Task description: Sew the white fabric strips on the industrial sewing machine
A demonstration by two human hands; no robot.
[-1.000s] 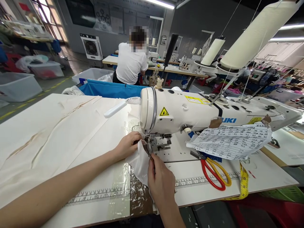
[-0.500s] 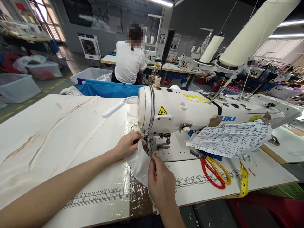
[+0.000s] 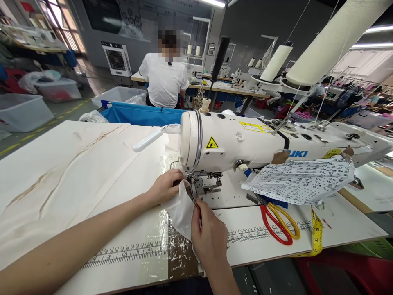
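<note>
My left hand (image 3: 167, 186) is closed on a piece of thin white fabric (image 3: 179, 209), close beside the needle area of a white sewing machine (image 3: 233, 141). The fabric hangs over the table's front part, between my two hands. In my right hand (image 3: 210, 237) is a slim, pointed metal tool that looks like tweezers (image 3: 192, 194). Its tips reach up to the fabric near the presser foot, and my fingers hide its lower part. Exactly what the tips touch is too small to make out.
Red-and-yellow-handled scissors (image 3: 276, 225) and a yellow tape measure (image 3: 317, 233) lie at right, below a handwritten sheet (image 3: 301, 180). Pale fabric pieces (image 3: 67, 176) cover the table's left. Thread cones (image 3: 278, 61) stand above the machine. A person (image 3: 166, 78) sits ahead beyond a blue cloth bin (image 3: 138, 114).
The view has shifted slightly. My hands, the fabric and the tool keep nearly the same positions by the needle. The person ahead has leaned a little to the left.
</note>
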